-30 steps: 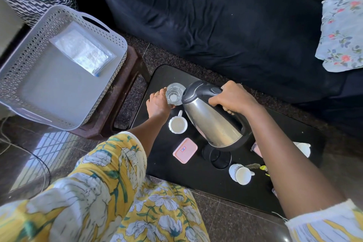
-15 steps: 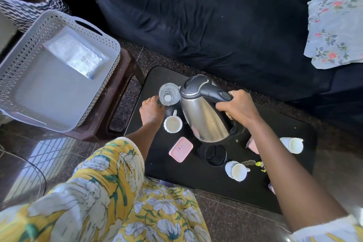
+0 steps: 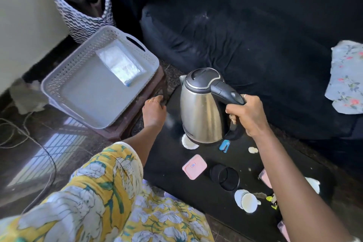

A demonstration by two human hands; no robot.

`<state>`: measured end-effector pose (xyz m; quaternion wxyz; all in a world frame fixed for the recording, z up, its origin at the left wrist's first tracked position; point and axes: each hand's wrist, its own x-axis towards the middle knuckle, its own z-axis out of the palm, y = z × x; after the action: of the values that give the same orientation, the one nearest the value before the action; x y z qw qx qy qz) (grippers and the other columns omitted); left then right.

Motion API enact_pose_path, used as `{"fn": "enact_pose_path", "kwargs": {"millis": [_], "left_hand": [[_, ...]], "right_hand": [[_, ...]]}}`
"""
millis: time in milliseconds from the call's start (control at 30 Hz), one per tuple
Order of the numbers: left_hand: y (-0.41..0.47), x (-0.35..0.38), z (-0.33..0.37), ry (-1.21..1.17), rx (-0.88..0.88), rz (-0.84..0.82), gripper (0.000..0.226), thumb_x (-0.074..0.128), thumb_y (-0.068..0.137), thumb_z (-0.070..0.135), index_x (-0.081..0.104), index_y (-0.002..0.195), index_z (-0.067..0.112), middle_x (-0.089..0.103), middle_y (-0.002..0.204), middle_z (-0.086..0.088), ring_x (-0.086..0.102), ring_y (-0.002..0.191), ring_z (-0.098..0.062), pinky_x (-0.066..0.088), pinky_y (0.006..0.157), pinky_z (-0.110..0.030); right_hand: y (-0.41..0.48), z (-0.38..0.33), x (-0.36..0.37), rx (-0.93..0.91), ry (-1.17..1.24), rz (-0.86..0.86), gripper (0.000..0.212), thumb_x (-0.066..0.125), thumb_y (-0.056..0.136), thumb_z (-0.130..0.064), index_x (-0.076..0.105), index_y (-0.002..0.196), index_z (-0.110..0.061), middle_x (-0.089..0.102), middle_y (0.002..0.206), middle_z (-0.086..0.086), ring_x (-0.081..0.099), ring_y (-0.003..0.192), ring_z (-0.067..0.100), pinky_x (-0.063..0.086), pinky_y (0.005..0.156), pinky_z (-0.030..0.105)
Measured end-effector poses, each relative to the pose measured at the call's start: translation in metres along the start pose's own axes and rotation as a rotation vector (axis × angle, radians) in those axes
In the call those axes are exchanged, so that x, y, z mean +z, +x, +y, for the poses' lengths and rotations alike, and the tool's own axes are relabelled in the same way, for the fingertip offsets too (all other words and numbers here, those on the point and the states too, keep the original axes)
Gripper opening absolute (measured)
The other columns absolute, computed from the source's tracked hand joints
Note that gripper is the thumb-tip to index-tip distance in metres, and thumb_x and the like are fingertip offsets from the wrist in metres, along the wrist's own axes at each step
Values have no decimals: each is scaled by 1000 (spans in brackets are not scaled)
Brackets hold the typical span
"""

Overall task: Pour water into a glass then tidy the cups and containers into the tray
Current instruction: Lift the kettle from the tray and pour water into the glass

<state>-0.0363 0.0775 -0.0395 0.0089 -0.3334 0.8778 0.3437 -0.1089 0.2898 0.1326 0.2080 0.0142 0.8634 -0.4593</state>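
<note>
A: Right, the kettle (image 3: 200, 108) hangs upright over the far end of the black surface (image 3: 172, 186), right hand (image 3: 245, 113) wrapped tight round its handle.

B: And the glass? I can't pick it out. There's only blur just beside the left hand (image 3: 154, 111), down at the surface's far-left corner. Whether that hand grips anything, I cannot tell.

A: Spout's level, so I'd judge the pour is over and the kettle wants its round base (image 3: 225, 177), just beside the pink container (image 3: 194, 166).

B: Then carry it low and level, no tilt, and clear the white cup (image 3: 188, 142) peeking out beneath it. Set it square on the base, not on that container's lid.

A: Tidying hasn't begun. The grey tray (image 3: 53, 84) on the stool (image 3: 135, 117) to the left holds only a packet (image 3: 119, 65), and another cup (image 3: 247, 200) lies on its side near the front edge.

B: Stand that one up first, I'd say, or drips could follow it.
</note>
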Motion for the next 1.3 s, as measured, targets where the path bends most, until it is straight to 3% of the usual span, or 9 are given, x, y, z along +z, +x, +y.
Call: {"fn": "enact_pose_path", "kwargs": {"millis": [100, 267, 500, 600, 767, 967, 1100, 1233, 1300], "left_hand": [[4, -30, -19, 21, -17, 81, 36, 49, 83, 9, 60, 118, 9, 64, 115, -17, 51, 110, -35, 39, 96, -39], [14, -92, -71, -9, -99, 337, 32, 45, 92, 10, 57, 122, 6, 62, 119, -16, 48, 115, -32, 36, 100, -39], [14, -149, -139, -82, -332, 564, 47, 37, 85, -6, 48, 130, 2, 50, 134, -19, 39, 126, -34, 31, 108, -40], [10, -157, -162, -128, -403, 554, 52, 38, 84, -7, 42, 136, 2, 40, 142, -17, 32, 133, -29, 26, 114, -38], [4, -155, -179, -202, -444, 482, 52, 46, 86, -2, 40, 137, 8, 35, 146, -9, 34, 132, -24, 27, 111, -36], [8, -151, -189, -217, -437, 455, 49, 50, 88, -2, 41, 136, 0, 40, 142, -14, 36, 131, -25, 24, 110, -27], [9, -146, -192, -248, -415, 430, 47, 46, 89, -2, 42, 136, 3, 41, 141, -12, 36, 132, -22, 23, 110, -25], [10, -144, -195, -297, -406, 436, 47, 48, 88, -2, 45, 134, 7, 43, 139, -9, 39, 129, -21, 26, 108, -25], [10, -144, -198, -320, -417, 434, 48, 51, 87, 0, 46, 134, 9, 44, 139, -8, 40, 129, -19, 26, 106, -22]], "right_hand": [[2, -17, 23, -38, 56, -49, 17, 62, 50, -17, 46, 44, -19, 42, 41, 7, 37, 42, 20, 33, 44, 33], [7, -71, 84, -131, 164, -148, 15, 62, 52, -17, 48, 53, -15, 42, 41, 7, 36, 46, 23, 34, 46, 35], [10, -117, 181, -202, 229, -228, 12, 64, 52, -20, 52, 52, -19, 48, 38, -1, 40, 41, 21, 38, 48, 37], [15, -118, 226, -193, 203, -259, 23, 64, 53, -23, 58, 72, -11, 52, 40, -5, 44, 42, 17, 41, 53, 36], [19, -113, 289, -182, 124, -313, 33, 65, 55, -30, 61, 81, -9, 62, 64, 0, 56, 60, 16, 47, 59, 32], [18, -109, 335, -197, 110, -313, 18, 69, 72, -11, 61, 88, -15, 66, 80, -1, 61, 75, 14, 50, 70, 28], [5, -104, 354, -194, 147, -274, 19, 71, 74, -9, 59, 90, -14, 64, 80, -2, 60, 73, 12, 48, 69, 21], [-10, -92, 370, -157, 130, -277, 28, 75, 75, -12, 62, 98, -4, 67, 86, 8, 63, 80, 23, 52, 77, 38], [-19, -87, 376, -153, 106, -298, 31, 77, 74, -14, 60, 99, -3, 69, 92, 14, 66, 86, 28, 52, 77, 39]]}}
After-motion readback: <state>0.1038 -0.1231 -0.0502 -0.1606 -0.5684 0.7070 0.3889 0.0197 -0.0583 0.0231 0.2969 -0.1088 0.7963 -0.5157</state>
